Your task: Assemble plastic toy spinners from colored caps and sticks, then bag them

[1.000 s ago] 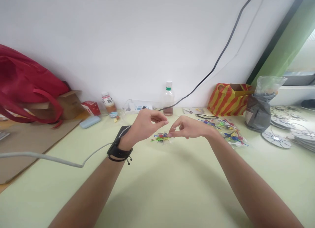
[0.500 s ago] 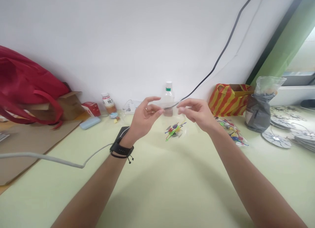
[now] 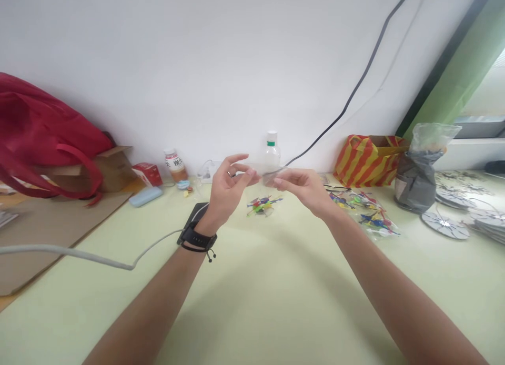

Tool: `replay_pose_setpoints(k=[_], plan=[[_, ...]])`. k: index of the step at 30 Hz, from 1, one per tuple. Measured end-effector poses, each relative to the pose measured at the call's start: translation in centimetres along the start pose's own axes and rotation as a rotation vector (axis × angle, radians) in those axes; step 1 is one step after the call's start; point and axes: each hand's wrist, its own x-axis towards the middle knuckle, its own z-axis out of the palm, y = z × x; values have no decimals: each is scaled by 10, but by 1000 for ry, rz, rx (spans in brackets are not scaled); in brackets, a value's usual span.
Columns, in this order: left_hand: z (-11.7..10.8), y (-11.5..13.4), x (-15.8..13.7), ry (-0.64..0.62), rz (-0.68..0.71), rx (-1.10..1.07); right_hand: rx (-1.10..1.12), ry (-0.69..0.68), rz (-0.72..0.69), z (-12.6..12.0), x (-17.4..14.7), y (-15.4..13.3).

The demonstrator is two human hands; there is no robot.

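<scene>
Between my hands hangs a clear plastic bag (image 3: 263, 205) with small coloured plastic pieces, red, blue, green and yellow, gathered at its bottom. My left hand (image 3: 232, 185), with a ring and a black wristband, pinches one upper corner between thumb and finger. The other upper side is gripped by the thumb and fingers of my right hand (image 3: 302, 187). The film is so transparent that its outline is hard to make out. Behind it stands a clear bottle (image 3: 271, 157) with a white cap and green band.
Similar bags of coloured pieces (image 3: 374, 220) lie to the right, near grey slotted discs (image 3: 445, 225). A striped bag (image 3: 365, 160) and a grey bag (image 3: 415, 183) stand behind them. At left are a pale blue case (image 3: 145, 196), a labelled bottle (image 3: 174, 165) and a red bag (image 3: 43, 123).
The bag of coloured pieces has swung left and up a little. My right hand has moved left and slightly down, closer to my left hand, which has shifted slightly left.
</scene>
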Motion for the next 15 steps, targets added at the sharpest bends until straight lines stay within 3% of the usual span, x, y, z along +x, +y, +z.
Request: replay_pose_setpoints(k=[4,8,11,15], plan=[[-9,-28,-4,-144,-194,-27,70,-40,90,-3,2,11],[-18,-66,-12,-245,-378,-96,171,-40,224,-8,5,41],[-23,-84,-16,-198,-460,-80,214,-13,339,-12,4,66],[-26,-91,-21,-169,-522,-60,184,-43,409,-16,-5,84]])
